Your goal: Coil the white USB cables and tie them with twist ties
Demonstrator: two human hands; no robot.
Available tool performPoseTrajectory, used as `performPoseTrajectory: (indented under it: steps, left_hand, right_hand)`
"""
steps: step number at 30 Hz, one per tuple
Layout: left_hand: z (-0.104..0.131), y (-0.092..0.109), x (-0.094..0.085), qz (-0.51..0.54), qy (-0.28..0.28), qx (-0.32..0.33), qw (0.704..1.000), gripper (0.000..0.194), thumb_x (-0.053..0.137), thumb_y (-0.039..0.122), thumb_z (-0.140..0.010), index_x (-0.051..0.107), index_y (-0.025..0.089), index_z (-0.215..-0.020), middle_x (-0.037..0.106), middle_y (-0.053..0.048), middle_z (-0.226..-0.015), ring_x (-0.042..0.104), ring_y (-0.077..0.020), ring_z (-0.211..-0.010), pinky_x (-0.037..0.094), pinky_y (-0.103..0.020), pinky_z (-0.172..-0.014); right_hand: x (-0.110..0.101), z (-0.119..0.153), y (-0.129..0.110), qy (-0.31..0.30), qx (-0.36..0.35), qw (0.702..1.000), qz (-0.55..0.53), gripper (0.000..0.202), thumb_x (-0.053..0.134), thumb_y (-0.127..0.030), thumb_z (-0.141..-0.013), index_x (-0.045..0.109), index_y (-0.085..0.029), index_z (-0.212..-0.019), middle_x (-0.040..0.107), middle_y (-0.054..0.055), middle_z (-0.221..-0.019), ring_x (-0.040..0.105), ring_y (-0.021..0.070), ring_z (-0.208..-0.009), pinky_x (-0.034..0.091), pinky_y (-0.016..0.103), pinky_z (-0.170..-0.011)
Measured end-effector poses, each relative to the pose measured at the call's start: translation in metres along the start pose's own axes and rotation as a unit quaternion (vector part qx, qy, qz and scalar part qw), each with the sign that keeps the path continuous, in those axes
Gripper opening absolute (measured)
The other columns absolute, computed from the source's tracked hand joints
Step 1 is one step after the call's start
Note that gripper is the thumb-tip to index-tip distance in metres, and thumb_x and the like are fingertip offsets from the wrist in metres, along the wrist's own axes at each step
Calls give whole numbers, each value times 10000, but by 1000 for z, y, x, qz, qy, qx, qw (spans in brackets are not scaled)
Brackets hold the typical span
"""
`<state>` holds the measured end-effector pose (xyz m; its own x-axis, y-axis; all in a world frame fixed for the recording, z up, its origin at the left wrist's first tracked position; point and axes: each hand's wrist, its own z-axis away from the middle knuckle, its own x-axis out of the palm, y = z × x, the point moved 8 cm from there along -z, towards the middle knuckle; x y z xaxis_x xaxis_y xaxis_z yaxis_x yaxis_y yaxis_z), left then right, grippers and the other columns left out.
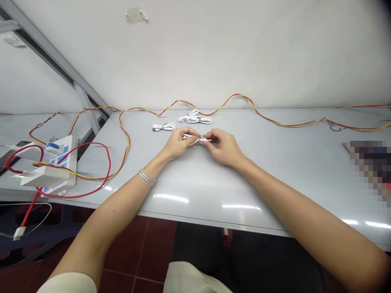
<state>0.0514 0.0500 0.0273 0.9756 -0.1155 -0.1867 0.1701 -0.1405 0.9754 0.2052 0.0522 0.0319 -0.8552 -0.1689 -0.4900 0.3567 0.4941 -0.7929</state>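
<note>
A grey table (290, 162) is bearing a white power strip (72, 156). Well to the right of that strip, the left hand (179, 143) and right hand (224, 147) are pinching one coiled white cable (204, 139), fingertips pressing on opposite ends. Its loops could be springing apart, I judge, if uneven tugging were sliding the small dark tie (198, 139) off. The cable is looking slim and elongated, strands running nearly parallel, fingers partly hiding both ends.
</note>
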Motion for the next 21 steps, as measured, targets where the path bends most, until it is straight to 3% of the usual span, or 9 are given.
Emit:
performPoseTrajectory:
  steps: [7,12,15,21]
  left_hand:
    - [0,4,-4,14,25,16,999,146,724,254,-738,704,133,-817,702,-39,-795,614,-127,-665,500,-278,-677]
    - [-2,-1,-3,72,17,11,997,217,786,308,-693,721,137,-808,712,-45,-821,622,-136,-701,522,-282,-684]
    - [-2,-2,-2,106,14,11,994,256,826,338,-679,738,139,-813,718,-48,-844,639,-149,-759,540,-287,-709]
    - [0,-2,1,123,5,-16,992,279,842,349,-697,739,137,-846,712,-47,-867,665,-157,-782,590,-345,-795]
  right_hand:
    - [7,-1,3,-58,13,993,-99,224,653,-404,-889,636,-192,-959,734,80,-997,682,224,-899,543,406,-862]
    - [6,-1,3,-56,2,992,-111,258,667,-362,-875,612,-202,-1070,702,88,-1116,680,231,-1004,546,398,-908]
    - [7,0,0,-64,-12,993,-100,318,650,-309,-879,631,-215,-1182,702,78,-1177,682,211,-918,554,376,-830]
    - [4,0,-2,-33,-21,997,-60,294,593,-269,-898,671,-196,-1173,728,76,-1113,663,202,-853,536,367,-769]
